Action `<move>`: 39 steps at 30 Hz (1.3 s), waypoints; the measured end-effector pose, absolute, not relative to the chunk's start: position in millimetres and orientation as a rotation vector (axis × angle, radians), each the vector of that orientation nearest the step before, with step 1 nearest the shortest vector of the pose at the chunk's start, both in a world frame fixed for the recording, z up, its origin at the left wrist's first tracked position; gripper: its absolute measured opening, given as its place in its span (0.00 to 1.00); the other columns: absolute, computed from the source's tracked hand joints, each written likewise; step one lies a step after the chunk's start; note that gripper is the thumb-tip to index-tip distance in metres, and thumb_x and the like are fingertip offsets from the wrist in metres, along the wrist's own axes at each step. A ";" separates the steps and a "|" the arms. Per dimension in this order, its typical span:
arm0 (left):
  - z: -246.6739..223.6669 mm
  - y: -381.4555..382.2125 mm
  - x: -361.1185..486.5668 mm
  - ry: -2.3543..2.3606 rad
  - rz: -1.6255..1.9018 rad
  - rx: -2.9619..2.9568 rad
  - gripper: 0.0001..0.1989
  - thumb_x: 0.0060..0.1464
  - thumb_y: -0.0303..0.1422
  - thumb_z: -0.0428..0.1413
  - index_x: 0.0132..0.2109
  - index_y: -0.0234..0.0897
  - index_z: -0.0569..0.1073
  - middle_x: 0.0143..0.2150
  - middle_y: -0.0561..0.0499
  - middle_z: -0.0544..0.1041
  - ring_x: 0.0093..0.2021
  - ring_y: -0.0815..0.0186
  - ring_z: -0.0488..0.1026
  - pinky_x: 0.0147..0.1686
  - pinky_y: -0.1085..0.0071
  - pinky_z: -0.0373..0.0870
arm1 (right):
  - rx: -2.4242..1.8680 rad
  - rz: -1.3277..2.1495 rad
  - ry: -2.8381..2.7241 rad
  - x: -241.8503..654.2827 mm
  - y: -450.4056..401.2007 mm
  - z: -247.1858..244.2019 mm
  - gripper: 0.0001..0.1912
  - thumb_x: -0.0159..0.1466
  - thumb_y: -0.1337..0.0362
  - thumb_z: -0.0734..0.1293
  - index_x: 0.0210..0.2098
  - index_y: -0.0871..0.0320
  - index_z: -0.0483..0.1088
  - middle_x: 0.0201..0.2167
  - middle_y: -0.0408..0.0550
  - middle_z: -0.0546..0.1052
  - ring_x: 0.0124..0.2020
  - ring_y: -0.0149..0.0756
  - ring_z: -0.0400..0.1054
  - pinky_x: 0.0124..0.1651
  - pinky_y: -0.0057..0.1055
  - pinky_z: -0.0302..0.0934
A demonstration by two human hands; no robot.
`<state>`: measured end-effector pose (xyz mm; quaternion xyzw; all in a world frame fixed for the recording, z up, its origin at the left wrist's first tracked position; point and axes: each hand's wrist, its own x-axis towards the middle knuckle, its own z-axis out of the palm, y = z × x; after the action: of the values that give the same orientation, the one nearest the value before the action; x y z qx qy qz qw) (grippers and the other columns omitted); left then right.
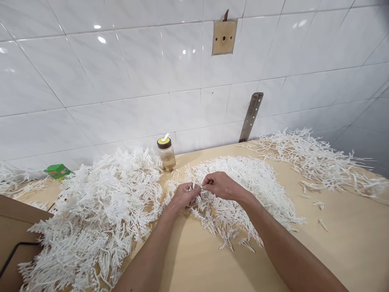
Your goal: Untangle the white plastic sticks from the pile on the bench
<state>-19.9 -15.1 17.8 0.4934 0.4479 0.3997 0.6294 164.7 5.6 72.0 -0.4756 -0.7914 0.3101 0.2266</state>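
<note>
My left hand (184, 195) is closed around a small white branched strand (193, 185), one end of which sticks up above the fingers. Right beside it, my right hand (219, 185) pinches at the same bit of strand with thumb and fingertips. Both hands are over the near left part of a low pile of short white branched pieces (252, 178). A taller, tangled heap of white branching strands (112, 194) lies to the left. What the strands are made of I cannot tell.
Longer white strands (306, 154) spread at the back right. A jar with a yellow and black lid (166, 156) stands near the tiled wall. A metal strip (251, 117) leans there. On the left are a green packet (57, 171) and a brown box (18, 227).
</note>
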 end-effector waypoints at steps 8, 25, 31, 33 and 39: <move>19.6 -17.0 -16.8 1.100 0.909 1.153 0.21 0.45 0.49 0.63 0.27 0.35 0.69 0.13 0.61 0.58 0.14 0.77 0.51 0.17 0.77 0.46 | -1.275 0.763 -2.227 163.6 5.4 71.2 0.08 0.60 0.64 0.65 0.28 0.57 0.76 0.28 0.45 0.79 0.31 0.35 0.70 0.36 0.30 0.60; 20.4 -18.5 -19.6 0.993 0.896 1.143 0.22 0.44 0.50 0.63 0.27 0.34 0.69 0.17 0.58 0.62 0.15 0.77 0.55 0.17 0.77 0.50 | -1.163 1.231 -2.141 169.3 10.6 61.3 0.12 0.62 0.57 0.64 0.32 0.60 0.73 0.23 0.44 0.72 0.24 0.31 0.66 0.25 0.26 0.58; 20.0 -18.3 -20.9 0.989 0.934 1.128 0.23 0.43 0.50 0.64 0.27 0.33 0.69 0.18 0.57 0.64 0.15 0.78 0.55 0.16 0.77 0.49 | -1.093 1.359 -2.054 169.8 17.9 47.9 0.16 0.63 0.53 0.64 0.34 0.61 0.72 0.23 0.44 0.73 0.24 0.31 0.68 0.27 0.27 0.61; 19.3 -17.7 -20.0 0.992 0.957 1.109 0.23 0.42 0.51 0.64 0.26 0.33 0.69 0.18 0.57 0.63 0.15 0.78 0.55 0.16 0.77 0.49 | -1.100 1.323 -2.058 168.9 17.1 48.7 0.16 0.63 0.52 0.64 0.33 0.60 0.71 0.24 0.44 0.73 0.24 0.31 0.67 0.27 0.27 0.60; 20.7 -18.2 -19.4 0.935 0.982 1.060 0.22 0.44 0.49 0.64 0.28 0.33 0.70 0.21 0.55 0.66 0.17 0.77 0.57 0.16 0.78 0.50 | -1.192 1.110 -2.070 162.5 7.9 61.3 0.13 0.64 0.55 0.63 0.32 0.59 0.69 0.22 0.42 0.71 0.22 0.29 0.63 0.26 0.27 0.56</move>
<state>-19.4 -18.2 20.7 0.4671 0.4119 0.4327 0.6519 162.5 7.9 61.3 -0.4382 -0.7606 0.4079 0.2512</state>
